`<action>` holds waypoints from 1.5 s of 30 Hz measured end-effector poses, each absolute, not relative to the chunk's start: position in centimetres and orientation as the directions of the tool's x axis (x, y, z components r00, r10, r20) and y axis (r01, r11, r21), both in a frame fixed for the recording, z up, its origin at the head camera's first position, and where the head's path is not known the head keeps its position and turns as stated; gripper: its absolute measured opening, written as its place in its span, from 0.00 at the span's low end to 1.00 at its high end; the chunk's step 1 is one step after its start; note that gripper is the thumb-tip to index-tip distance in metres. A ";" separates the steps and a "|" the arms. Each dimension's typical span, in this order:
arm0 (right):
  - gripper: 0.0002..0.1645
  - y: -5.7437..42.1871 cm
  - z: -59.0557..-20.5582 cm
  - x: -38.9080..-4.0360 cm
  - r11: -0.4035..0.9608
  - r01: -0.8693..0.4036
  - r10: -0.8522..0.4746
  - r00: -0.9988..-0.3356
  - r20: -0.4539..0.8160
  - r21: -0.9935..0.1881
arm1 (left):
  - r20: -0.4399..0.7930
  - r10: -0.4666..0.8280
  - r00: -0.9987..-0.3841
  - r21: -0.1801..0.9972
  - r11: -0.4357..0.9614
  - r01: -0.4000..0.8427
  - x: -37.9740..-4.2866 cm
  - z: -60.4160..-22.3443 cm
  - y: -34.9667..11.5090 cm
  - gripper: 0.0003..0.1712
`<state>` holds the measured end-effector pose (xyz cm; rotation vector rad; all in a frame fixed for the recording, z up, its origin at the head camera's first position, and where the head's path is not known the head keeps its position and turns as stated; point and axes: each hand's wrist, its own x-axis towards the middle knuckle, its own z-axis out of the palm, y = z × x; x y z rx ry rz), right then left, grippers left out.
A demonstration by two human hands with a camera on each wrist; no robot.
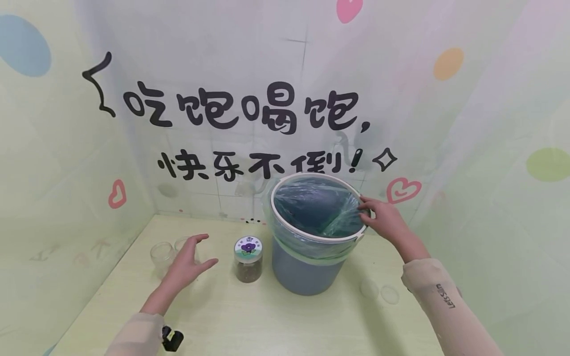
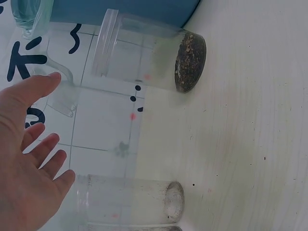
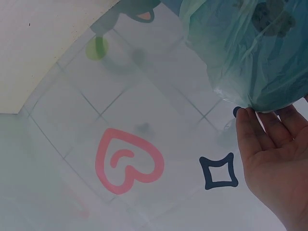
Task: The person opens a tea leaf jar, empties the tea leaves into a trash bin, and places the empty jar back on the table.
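Observation:
A blue-grey trash can stands on the table, lined with a thin green plastic bag that a white ring holds at its mouth. My right hand grips the right side of this rim, fingertips over the bag's edge. On the left, my left hand holds nothing, its thumb and fingers spread. Between that hand and the can stands a clear jar with dark crumbly matter at the bottom and a purple-flower label on top. Clear jars stand behind the left hand, partly hidden by it.
Two clear round discs lie on the table right of the can. A printed sheet with black characters rises close behind, and pale sheets hang at both sides. A few dark specks dot the table.

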<state>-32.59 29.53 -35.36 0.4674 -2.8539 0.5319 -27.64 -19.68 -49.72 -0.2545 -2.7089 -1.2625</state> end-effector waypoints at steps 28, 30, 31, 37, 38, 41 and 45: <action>0.17 29.7 -35.6 -32.6 0.884 -0.339 -0.266 -0.931 0.251 -0.322 | 0.120 0.122 -0.985 0.755 0.633 0.171 -28.1 -52.0 -17.2 0.41; 0.17 29.7 -35.6 -32.6 0.885 -0.337 -0.265 -0.931 0.250 -0.321 | 0.122 0.127 -0.984 0.756 0.631 0.175 -28.3 -52.5 -17.0 0.41; 0.17 29.6 -35.6 -32.6 0.885 -0.337 -0.265 -0.932 0.248 -0.320 | 0.123 0.130 -0.984 0.757 0.629 0.177 -28.3 -52.7 -16.9 0.41; 0.17 29.6 -35.6 -32.7 0.885 -0.329 -0.258 -0.936 0.240 -0.329 | 0.116 0.147 -0.982 0.765 0.617 0.182 -28.5 -53.8 -16.2 0.43; 0.17 29.6 -35.6 -32.7 0.885 -0.329 -0.259 -0.936 0.240 -0.330 | 0.113 0.148 -0.983 0.768 0.615 0.181 -28.6 -53.9 -16.1 0.43; 0.17 29.6 -35.5 -32.7 0.884 -0.334 -0.262 -0.934 0.245 -0.328 | 0.100 0.155 -0.983 0.774 0.608 0.175 -28.6 -54.3 -15.8 0.44; 0.17 29.7 -35.5 -32.7 0.885 -0.334 -0.261 -0.933 0.248 -0.324 | 0.085 0.165 -0.983 0.778 0.606 0.169 -28.6 -54.7 -15.4 0.45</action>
